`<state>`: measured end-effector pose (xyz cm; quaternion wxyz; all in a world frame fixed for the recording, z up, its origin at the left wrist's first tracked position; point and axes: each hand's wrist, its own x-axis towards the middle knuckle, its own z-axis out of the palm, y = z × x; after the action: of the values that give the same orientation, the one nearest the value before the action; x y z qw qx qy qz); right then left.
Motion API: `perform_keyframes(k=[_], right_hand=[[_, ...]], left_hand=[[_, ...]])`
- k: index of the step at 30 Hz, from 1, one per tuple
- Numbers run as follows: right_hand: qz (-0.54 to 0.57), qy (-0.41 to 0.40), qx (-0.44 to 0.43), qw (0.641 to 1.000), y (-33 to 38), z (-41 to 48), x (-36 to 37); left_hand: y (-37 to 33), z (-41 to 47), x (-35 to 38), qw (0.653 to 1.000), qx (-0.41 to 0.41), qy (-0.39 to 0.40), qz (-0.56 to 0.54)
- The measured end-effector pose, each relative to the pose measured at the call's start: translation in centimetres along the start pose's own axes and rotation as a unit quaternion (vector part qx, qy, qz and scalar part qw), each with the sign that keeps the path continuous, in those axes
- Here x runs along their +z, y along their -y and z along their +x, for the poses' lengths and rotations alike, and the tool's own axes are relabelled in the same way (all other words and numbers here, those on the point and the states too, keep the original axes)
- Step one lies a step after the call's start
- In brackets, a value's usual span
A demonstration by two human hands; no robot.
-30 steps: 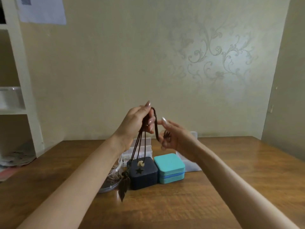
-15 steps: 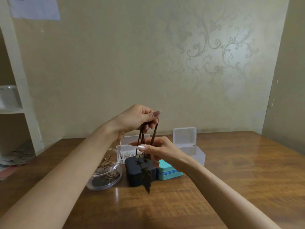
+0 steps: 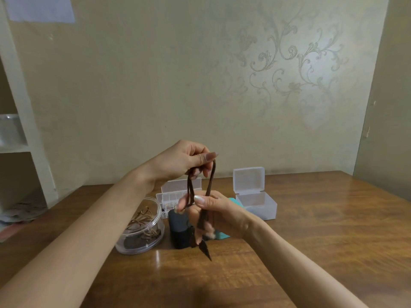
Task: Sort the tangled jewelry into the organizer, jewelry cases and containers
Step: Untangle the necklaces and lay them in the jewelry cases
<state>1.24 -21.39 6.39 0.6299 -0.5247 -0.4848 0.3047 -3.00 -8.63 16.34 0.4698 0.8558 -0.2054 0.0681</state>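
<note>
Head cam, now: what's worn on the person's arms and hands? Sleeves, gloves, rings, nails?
Left hand and right hand: no sleeves, gloves, watch or bracelets anywhere up to the frame edge, and no rings visible. The nails are long and polished: pale and glossy on the right thumb, pinkish-nude on the left thumb.

Home room indicated: scroll-patterned wallpaper [image 3: 289, 63] seen on wall, polished wooden tabletop [image 3: 322, 230] set against it, white shelf unit [image 3: 29, 130] at left, paper sheet [image 3: 40, 7] pinned above.
</note>
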Motion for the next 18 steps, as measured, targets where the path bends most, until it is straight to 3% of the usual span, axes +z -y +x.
perform_keyframes(k=[3,6,8,10,12,14,16,17,18], right_hand=[[-0.006,-0.022,0.014,1.000,-0.2,-0.2,-0.2],[-0.015,-0.103,0.038,0.994,0.3,-0.5,-0.1],[-0.123,-0.178,0.058,0.975,0.8,-0.2,0.5],[-0.333,-0.241,0.077,0.908,1.1,0.2,1.3],[-0.534,-0.257,0.091,0.800,1.0,0.4,1.6],[-0.617,-0.241,0.106,0.742,0.9,0.3,1.3],[-0.630,-0.234,0.084,0.736,1.2,0.2,0.6],[-0.601,-0.235,0.054,0.762,1.4,0.1,0.3],[-0.533,-0.238,0.020,0.811,1.8,0.0,0.1]], left_hand=[[0.1,-0.5,-0.4,1.000,0.015,0.001,0.010],[0.5,-0.9,-1.0,0.998,0.032,-0.057,-0.009],[1.3,-1.1,-1.3,0.995,0.033,-0.097,-0.016],[2.3,-1.1,-1.1,0.991,0.037,-0.125,0.012],[3.1,-1.3,-0.5,0.990,0.043,-0.131,0.041],[3.4,-1.4,-0.2,0.990,0.046,-0.126,0.035],[3.3,-1.6,-0.4,0.987,0.040,-0.152,-0.022],[3.3,-1.7,-0.7,0.982,0.035,-0.175,-0.065],[3.4,-1.9,-1.1,0.974,0.029,-0.198,-0.108]])
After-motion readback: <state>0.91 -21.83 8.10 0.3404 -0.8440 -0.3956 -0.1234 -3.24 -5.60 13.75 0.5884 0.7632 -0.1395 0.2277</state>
